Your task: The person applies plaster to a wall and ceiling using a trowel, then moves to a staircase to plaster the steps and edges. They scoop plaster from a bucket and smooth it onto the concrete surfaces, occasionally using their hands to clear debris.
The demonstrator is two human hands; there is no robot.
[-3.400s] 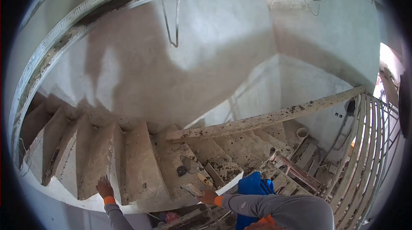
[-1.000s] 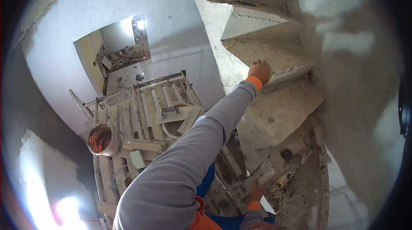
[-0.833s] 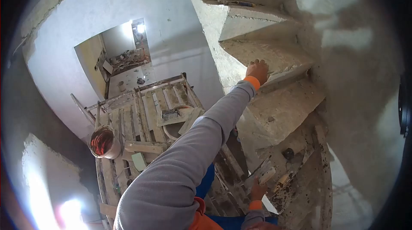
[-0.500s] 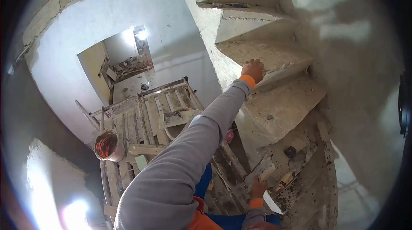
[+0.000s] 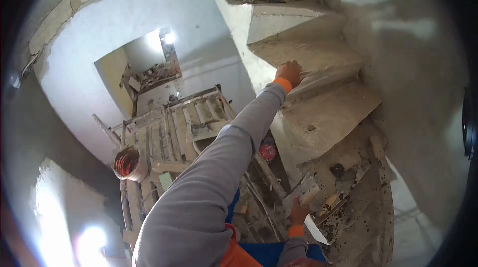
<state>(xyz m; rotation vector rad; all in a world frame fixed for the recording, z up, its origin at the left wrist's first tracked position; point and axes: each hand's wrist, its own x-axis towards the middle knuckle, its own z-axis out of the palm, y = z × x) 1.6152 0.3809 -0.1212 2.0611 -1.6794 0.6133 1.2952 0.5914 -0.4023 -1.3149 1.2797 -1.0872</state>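
My left hand [image 5: 289,74], at the end of the outstretched grey sleeve, is on the front edge of a concrete stair step [image 5: 318,55], fingers bent together over the edge. Low on the right, my right hand [image 5: 298,211] is closed at the near end of a flat, plaster-smeared rectangular tool [image 5: 305,190], seemingly a float; its handle is hidden. Below the gripped step lies another broad step [image 5: 331,112] with a small dark lump on it.
At the left, a bucket [image 5: 141,170] stands on a slatted wooden platform [image 5: 154,140], near a mortar-stained tub [image 5: 206,131]. A red object [image 5: 267,151] lies beside the stairs. Below are dirty boards and debris [image 5: 343,217]. A doorway opening [image 5: 112,75] pierces the white wall.
The view has shifted slightly, so the platform and bucket appear a little farther right. My left hand stays at the step edge, and my right hand still holds the flat tool.
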